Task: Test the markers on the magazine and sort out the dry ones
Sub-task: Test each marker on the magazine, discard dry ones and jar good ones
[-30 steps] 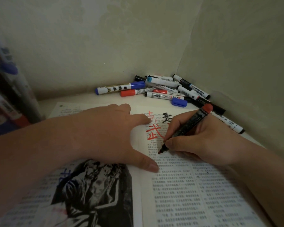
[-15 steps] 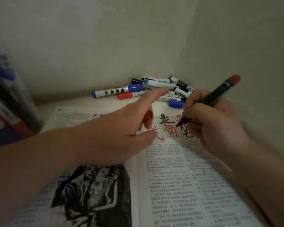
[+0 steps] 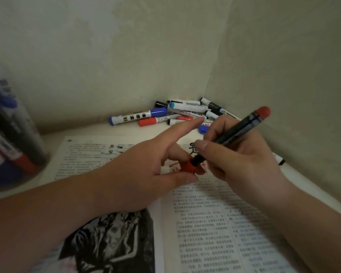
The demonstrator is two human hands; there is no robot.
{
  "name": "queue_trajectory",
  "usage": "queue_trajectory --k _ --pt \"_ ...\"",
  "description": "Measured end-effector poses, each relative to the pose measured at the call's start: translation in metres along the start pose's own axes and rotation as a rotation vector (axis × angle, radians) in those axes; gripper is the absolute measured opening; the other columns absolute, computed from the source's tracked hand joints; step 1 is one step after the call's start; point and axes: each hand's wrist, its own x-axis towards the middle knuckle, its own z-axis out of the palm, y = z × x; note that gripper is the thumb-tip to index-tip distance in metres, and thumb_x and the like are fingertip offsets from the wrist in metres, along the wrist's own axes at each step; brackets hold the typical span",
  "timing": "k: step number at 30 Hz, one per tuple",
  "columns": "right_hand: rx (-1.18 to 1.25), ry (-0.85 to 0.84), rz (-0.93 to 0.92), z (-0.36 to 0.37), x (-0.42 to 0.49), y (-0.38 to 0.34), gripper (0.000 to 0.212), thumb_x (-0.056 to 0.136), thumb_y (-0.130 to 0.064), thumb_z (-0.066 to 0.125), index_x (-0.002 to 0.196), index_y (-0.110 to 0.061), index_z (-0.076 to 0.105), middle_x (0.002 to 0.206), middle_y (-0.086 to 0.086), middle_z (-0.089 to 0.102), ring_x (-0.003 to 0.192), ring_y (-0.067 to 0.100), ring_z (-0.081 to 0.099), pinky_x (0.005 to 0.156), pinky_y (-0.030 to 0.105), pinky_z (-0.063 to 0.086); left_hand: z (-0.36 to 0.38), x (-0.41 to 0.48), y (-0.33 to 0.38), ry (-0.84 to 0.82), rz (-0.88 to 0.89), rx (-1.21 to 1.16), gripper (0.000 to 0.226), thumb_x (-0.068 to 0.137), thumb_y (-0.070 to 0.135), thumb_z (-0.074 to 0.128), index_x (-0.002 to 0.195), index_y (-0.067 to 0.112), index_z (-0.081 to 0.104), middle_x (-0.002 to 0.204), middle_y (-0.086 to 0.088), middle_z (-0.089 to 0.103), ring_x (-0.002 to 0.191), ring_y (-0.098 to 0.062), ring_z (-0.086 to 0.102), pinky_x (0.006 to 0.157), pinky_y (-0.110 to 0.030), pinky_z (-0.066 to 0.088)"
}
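Where cap (image 3: 188, 167) meets marker (image 3: 238, 131), smooth cylindrical plastic

An open magazine (image 3: 215, 223) lies flat on the pale table (image 3: 311, 184), lower frame. Loose markers (image 3: 185, 113) heap at centre; 1 clear tub (image 3: 10, 146) stands left.

Black marker (image 3: 238, 131) first: a smooth plastic barrel with a faint sheen, its red end duller. The red cap (image 3: 188, 166) reads as matt plastic. The magazine (image 3: 215, 223) is thin, matt printed paper. The marker pile (image 3: 185, 113) shows glossy white plastic barrels. The wall (image 3: 106, 56) is rough, blotchy plaster, and the tub (image 3: 12, 146), blurred, looks like clear plastic.
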Motion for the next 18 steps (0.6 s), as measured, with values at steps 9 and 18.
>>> queue_trajectory --k 9,18 --pt "-0.17 -0.107 -0.014 -0.001 -0.0021 -0.0041 0.031 0.092 -0.029 0.062 0.08 -0.001 0.062 0.056 -0.007 0.058 0.051 0.004 0.055 0.051 0.015 0.044 -0.0008 0.0016 -0.0013 0.037 -0.03 -0.053 0.093 0.084 0.022 0.079 0.144 0.063 0.02 0.099 0.02 0.075 0.102 -0.004 0.068 0.092 -0.036 0.049" --pt "-0.281 -0.164 0.009 0.0017 -0.0011 -0.0044 0.032 0.098 -0.042 0.052 0.078 -0.018 0.053 0.054 -0.017 0.052 0.05 0.0 0.049 0.052 0.01 0.038 0.0006 0.0012 0.0022 0.016 -0.052 -0.033 0.093 0.084 0.028 0.078 0.146 0.061 0.017 0.095 0.023 0.074 0.096 -0.004 0.068 0.094 -0.036 0.051"
